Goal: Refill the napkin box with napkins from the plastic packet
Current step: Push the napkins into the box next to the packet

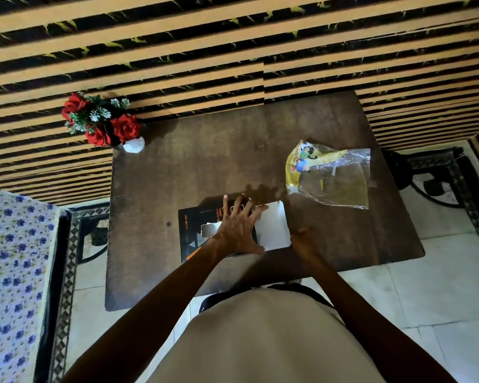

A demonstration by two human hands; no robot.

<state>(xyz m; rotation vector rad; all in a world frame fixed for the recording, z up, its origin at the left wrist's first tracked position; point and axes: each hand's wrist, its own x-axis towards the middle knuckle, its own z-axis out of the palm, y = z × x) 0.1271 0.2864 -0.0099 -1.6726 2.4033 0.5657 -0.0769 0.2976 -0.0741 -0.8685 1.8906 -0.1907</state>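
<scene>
A black napkin box (190, 239) with white lettering lies flat near the front edge of the dark wooden table (205, 161). My left hand (239, 228) rests on top of it with fingers spread, covering most of its lid. A white end flap (274, 226) stands open on the box's right side. My right hand (304, 243) sits just right of that flap, at its lower edge; its fingers are in shadow. The plastic packet (329, 175), clear with a yellow printed end, lies flat and looks empty at the table's right.
A white vase of red artificial roses (103, 123) stands at the table's back left corner. A striped wall runs behind the table. A floral-covered surface (11, 272) is at the left, and tiled floor surrounds the table.
</scene>
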